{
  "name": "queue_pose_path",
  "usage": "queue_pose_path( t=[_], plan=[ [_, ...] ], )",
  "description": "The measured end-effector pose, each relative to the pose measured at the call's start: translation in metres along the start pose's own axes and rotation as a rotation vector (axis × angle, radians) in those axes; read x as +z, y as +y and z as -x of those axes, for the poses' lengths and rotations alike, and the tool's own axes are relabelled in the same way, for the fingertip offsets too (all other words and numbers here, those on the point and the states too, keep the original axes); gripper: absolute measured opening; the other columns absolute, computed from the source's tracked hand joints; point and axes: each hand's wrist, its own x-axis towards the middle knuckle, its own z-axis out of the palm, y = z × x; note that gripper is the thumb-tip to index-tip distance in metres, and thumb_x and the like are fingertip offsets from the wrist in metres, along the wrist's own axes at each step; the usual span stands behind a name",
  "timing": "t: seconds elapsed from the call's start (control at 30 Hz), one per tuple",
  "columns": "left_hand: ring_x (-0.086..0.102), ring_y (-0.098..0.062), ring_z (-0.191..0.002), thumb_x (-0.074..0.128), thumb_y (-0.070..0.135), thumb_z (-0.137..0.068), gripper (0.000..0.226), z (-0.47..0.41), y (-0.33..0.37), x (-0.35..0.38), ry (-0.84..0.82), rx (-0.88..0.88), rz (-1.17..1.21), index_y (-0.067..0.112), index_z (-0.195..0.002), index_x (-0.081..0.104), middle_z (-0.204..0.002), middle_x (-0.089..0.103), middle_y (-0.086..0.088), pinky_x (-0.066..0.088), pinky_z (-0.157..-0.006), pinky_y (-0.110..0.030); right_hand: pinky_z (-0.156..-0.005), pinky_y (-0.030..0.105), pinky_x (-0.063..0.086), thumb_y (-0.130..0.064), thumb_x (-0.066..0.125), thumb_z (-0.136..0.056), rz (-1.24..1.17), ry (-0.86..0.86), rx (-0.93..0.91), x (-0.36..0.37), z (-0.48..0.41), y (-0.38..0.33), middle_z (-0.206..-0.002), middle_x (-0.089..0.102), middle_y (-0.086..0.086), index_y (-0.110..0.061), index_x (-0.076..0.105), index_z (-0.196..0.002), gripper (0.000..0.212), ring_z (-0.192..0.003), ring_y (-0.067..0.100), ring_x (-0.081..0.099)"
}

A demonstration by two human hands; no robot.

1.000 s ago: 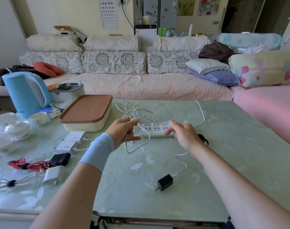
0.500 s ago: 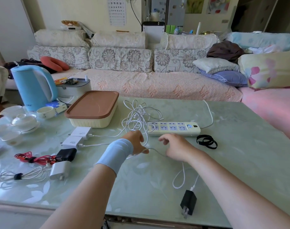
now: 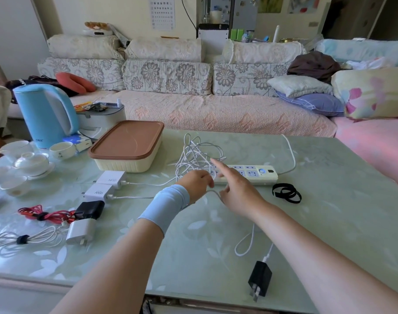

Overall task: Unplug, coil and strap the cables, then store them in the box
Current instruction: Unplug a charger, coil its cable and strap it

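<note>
Left hand: its grip is curled round a white cable that leaves the tangle beside the power strip and runs over the counter to a black charger at the near edge. Right hand: forefinger straight toward the tangle, other fingers bent at the cable; whether they pinch it cannot be told. Likely hazards: a pull may tighten the knot, or drag the charger off the edge. The straps lie just right of the strip; the box stands lidded.
</note>
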Motion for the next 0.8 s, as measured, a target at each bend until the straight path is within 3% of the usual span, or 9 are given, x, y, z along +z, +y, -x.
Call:
queue_pose_path(
  t=[0.07, 0.2, 0.3, 0.47, 0.53, 0.6, 0.7, 0.73, 0.8],
  plan=[
    [0.041, -0.019, -0.050, 0.042, 0.013, -0.094, 0.029, 0.007, 0.002, -0.009, -0.108, 0.052, 0.056, 0.017, -0.075, 0.062, -0.063, 0.045, -0.002, 0.045, -0.050, -0.029, -0.084, 0.032, 0.051, -0.014, 0.062, -0.089, -0.023, 0.040, -0.056, 0.001, -0.002, 0.001, -0.115, 0.050, -0.013, -0.055, 0.033, -0.142, 0.073, -0.073, 0.003, 0.054],
    [0.025, -0.017, -0.048, 0.048, 0.014, -0.089, 0.026, 0.021, 0.000, -0.027, -0.295, 0.114, 0.291, 0.009, -0.066, 0.059, -0.052, 0.030, -0.001, 0.022, -0.047, -0.023, -0.072, 0.027, 0.043, -0.027, 0.064, -0.090, -0.020, 0.070, -0.098, -0.004, -0.002, -0.003, -0.090, 0.051, -0.014, -0.041, 0.062, -0.123, 0.036, -0.071, -0.002, 0.051],
    [0.024, -0.016, -0.043, 0.050, 0.023, -0.075, 0.025, 0.027, 0.007, -0.035, -0.159, 0.211, 0.363, 0.013, -0.052, 0.049, -0.046, 0.030, 0.001, 0.021, -0.045, -0.022, -0.068, 0.028, 0.038, -0.035, 0.060, -0.092, 0.087, 0.083, -0.012, -0.008, -0.001, -0.008, -0.082, 0.056, -0.013, -0.042, 0.062, -0.117, 0.027, -0.077, 0.003, 0.052],
    [0.019, -0.014, -0.045, 0.062, 0.044, -0.076, 0.048, 0.024, 0.011, -0.039, 0.147, 0.315, 0.437, 0.020, -0.043, 0.035, -0.047, 0.026, 0.003, 0.016, -0.046, -0.025, -0.058, 0.024, 0.034, -0.027, 0.065, -0.088, 0.048, 0.150, 0.089, -0.014, -0.001, -0.014, -0.083, 0.058, -0.012, -0.047, 0.059, -0.110, 0.031, -0.069, 0.001, 0.051],
    [0.021, -0.016, -0.046, 0.064, 0.050, -0.079, 0.054, 0.024, 0.011, -0.043, 0.085, 0.316, 0.319, 0.016, -0.049, 0.035, -0.049, 0.026, 0.000, 0.019, -0.048, -0.027, -0.061, 0.026, 0.034, -0.021, 0.065, -0.085, 0.105, 0.142, 0.081, -0.014, -0.002, -0.017, -0.091, 0.052, -0.011, -0.044, 0.056, -0.109, 0.035, -0.080, 0.008, 0.052],
    [0.027, -0.019, -0.044, 0.063, 0.039, -0.090, 0.055, 0.027, 0.011, -0.045, -0.091, 0.298, 0.267, 0.014, -0.048, 0.039, -0.045, 0.032, -0.002, 0.027, -0.047, -0.025, -0.067, 0.029, 0.038, -0.013, 0.062, -0.083, 0.154, 0.126, 0.069, -0.012, -0.002, -0.016, -0.096, 0.049, -0.009, -0.040, 0.054, -0.103, 0.035, -0.089, 0.015, 0.053],
    [0.034, -0.020, -0.042, 0.058, 0.033, -0.095, 0.054, 0.036, 0.017, -0.048, -0.196, 0.288, 0.186, 0.010, -0.047, 0.046, -0.043, 0.038, -0.003, 0.035, -0.048, -0.023, -0.071, 0.032, 0.041, -0.018, 0.058, -0.079, 0.223, 0.152, 0.057, -0.010, -0.002, -0.014, -0.092, 0.048, -0.007, -0.029, 0.051, -0.078, 0.013, -0.090, 0.020, 0.051],
    [0.034, -0.017, -0.042, 0.058, 0.035, -0.095, 0.055, 0.037, 0.019, -0.050, -0.133, 0.296, 0.143, 0.014, -0.045, 0.047, -0.043, 0.040, -0.001, 0.034, -0.049, -0.023, -0.069, 0.032, 0.038, -0.021, 0.057, -0.079, 0.241, 0.189, 0.053, -0.010, -0.003, -0.014, -0.085, 0.046, -0.006, -0.025, 0.047, -0.069, 0.015, -0.086, 0.021, 0.049],
    [0.036, -0.014, -0.042, 0.059, 0.042, -0.092, 0.054, 0.035, 0.017, -0.058, 0.155, 0.330, -0.041, 0.018, -0.044, 0.051, -0.043, 0.045, 0.002, 0.035, -0.051, -0.026, -0.063, 0.032, 0.032, -0.021, 0.057, -0.079, 0.225, 0.324, -0.018, -0.011, -0.006, -0.015, -0.073, 0.040, -0.005, -0.020, 0.034, -0.056, 0.033, -0.078, 0.025, 0.045]
  ],
)
